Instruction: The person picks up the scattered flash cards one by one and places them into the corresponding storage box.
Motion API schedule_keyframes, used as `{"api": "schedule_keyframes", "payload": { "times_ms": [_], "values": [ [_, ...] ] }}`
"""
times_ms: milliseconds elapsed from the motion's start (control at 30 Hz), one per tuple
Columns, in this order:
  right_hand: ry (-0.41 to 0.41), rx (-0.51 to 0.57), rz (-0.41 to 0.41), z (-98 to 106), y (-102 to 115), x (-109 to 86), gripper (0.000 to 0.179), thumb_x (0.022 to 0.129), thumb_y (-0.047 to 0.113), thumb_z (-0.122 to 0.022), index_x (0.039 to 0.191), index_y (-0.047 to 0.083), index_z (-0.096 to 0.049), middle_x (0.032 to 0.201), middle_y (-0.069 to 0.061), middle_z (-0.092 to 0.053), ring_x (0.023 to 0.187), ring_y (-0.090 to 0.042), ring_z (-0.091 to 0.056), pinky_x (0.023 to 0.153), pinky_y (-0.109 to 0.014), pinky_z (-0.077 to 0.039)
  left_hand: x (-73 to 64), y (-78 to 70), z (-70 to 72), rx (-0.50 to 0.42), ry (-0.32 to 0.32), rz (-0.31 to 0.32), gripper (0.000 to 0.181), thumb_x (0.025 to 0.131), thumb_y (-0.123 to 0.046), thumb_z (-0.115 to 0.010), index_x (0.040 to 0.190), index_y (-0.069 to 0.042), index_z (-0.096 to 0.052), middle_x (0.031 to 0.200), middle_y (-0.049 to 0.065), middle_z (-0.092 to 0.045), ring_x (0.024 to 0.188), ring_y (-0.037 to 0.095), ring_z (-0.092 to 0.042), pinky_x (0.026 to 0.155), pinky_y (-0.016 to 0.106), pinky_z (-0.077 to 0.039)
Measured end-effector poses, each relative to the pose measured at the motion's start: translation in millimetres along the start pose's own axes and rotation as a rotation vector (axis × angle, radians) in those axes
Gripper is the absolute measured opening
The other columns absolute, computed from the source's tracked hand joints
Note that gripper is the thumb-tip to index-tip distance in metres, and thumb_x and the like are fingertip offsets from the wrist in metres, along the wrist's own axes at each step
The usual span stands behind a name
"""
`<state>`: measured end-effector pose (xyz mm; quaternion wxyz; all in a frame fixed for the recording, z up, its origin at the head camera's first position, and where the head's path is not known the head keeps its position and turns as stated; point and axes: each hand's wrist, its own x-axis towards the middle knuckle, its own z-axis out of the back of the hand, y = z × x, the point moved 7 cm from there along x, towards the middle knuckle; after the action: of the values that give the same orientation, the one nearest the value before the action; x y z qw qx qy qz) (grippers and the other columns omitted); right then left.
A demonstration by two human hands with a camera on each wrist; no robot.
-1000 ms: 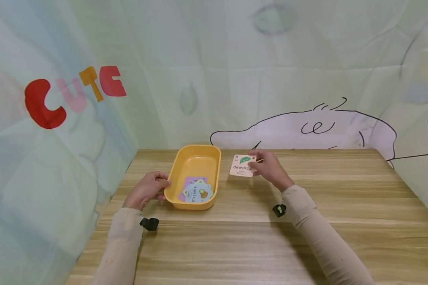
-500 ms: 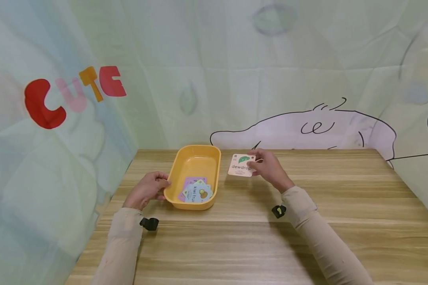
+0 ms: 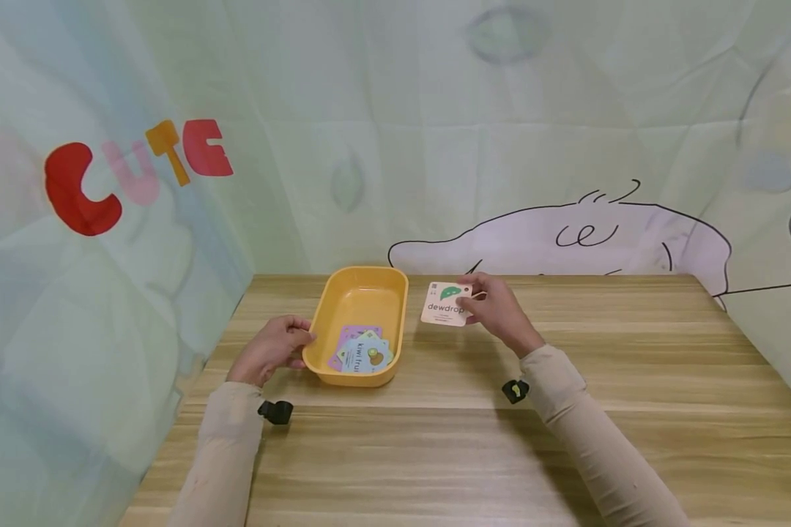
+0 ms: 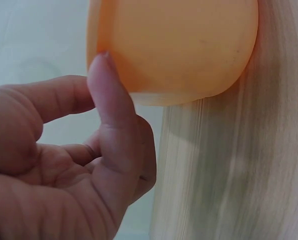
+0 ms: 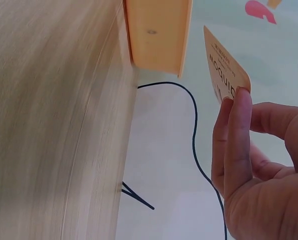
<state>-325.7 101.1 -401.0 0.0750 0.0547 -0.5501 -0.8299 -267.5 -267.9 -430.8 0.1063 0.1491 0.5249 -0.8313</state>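
My left hand (image 3: 273,348) pinches the left rim of a yellow plastic tray (image 3: 359,304) between thumb and fingers. The left wrist view shows the thumb (image 4: 109,90) against the tray's wall. Inside the tray's near end lie several overlapping cards; a blue kiwi fruit card (image 3: 369,356) is on top, with green and purple ones beneath. To the tray's right, my right hand (image 3: 494,307) pinches a pale square card (image 3: 443,304) by its right side, raised over the table. Its upper face reads "dewdrop" beside a green leaf; "rainbow" shows on its other face (image 5: 225,65) in the right wrist view.
A wood-grain table (image 3: 435,454) carries the tray near its back edge. Printed cloth (image 3: 343,132) hangs behind and along the left side, with coloured letters reading "CUTE". A black wrist camera (image 3: 275,412) sits at the left cuff, another camera (image 3: 515,391) at the right.
My right hand has shifted the dewdrop card very slightly left and up over the last second. The left hand and the tray hold still.
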Motion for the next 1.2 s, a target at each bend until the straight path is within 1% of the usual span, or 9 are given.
{"api": "schedule_keyframes", "payload": {
  "times_ms": [200, 367, 533, 767, 1200],
  "values": [
    [-0.018, 0.003, 0.001, 1.6, 2.3, -1.7, 0.042, 0.097, 0.006, -0.067, 0.138, 0.009, -0.058, 0.115, -0.015, -0.057, 0.099, -0.028, -0.062, 0.071, -0.033, -0.062, 0.3, -0.3, -0.4, -0.006, 0.004, -0.002, 0.035, 0.102, -0.017, -0.058, 0.130, 0.002, -0.051, 0.116, 0.016, -0.058, 0.089, 0.022, -0.066, 0.073, 0.036, -0.062],
    [-0.034, -0.001, 0.001, 2.4, 4.0, -1.5, 0.042, 0.096, 0.006, -0.068, 0.137, 0.010, -0.059, 0.115, -0.015, -0.058, 0.098, -0.028, -0.062, 0.071, -0.032, -0.062, 0.5, -1.0, 0.5, -0.004, -0.001, -0.002, 0.034, 0.103, -0.017, -0.058, 0.130, 0.002, -0.051, 0.116, 0.016, -0.058, 0.089, 0.022, -0.066, 0.072, 0.034, -0.062],
    [-0.038, 0.006, 0.002, 2.0, 4.0, -1.4, 0.041, 0.096, 0.006, -0.068, 0.136, 0.011, -0.060, 0.114, -0.015, -0.058, 0.098, -0.028, -0.062, 0.071, -0.032, -0.062, 0.5, -1.2, 0.5, -0.004, -0.001, -0.006, 0.033, 0.103, -0.017, -0.057, 0.129, 0.002, -0.051, 0.116, 0.016, -0.059, 0.089, 0.022, -0.066, 0.072, 0.034, -0.062],
    [-0.032, 0.019, 0.006, 0.0, 7.1, -4.6, 0.042, 0.096, 0.006, -0.068, 0.136, 0.011, -0.060, 0.114, -0.015, -0.059, 0.099, -0.029, -0.063, 0.071, -0.033, -0.063, 0.9, 0.2, 0.2, -0.004, 0.003, -0.001, 0.034, 0.103, -0.017, -0.058, 0.129, 0.002, -0.051, 0.116, 0.016, -0.059, 0.089, 0.022, -0.066, 0.075, 0.036, -0.062],
    [-0.050, 0.010, 0.034, -1.1, 11.1, -7.6, 0.041, 0.095, 0.003, -0.069, 0.134, 0.010, -0.062, 0.114, -0.016, -0.059, 0.098, -0.030, -0.063, 0.069, -0.034, -0.063, 0.2, 0.0, -0.6, -0.009, -0.003, 0.001, 0.035, 0.103, -0.017, -0.058, 0.131, 0.002, -0.051, 0.117, 0.016, -0.059, 0.089, 0.022, -0.066, 0.073, 0.035, -0.062]
  ]
}}
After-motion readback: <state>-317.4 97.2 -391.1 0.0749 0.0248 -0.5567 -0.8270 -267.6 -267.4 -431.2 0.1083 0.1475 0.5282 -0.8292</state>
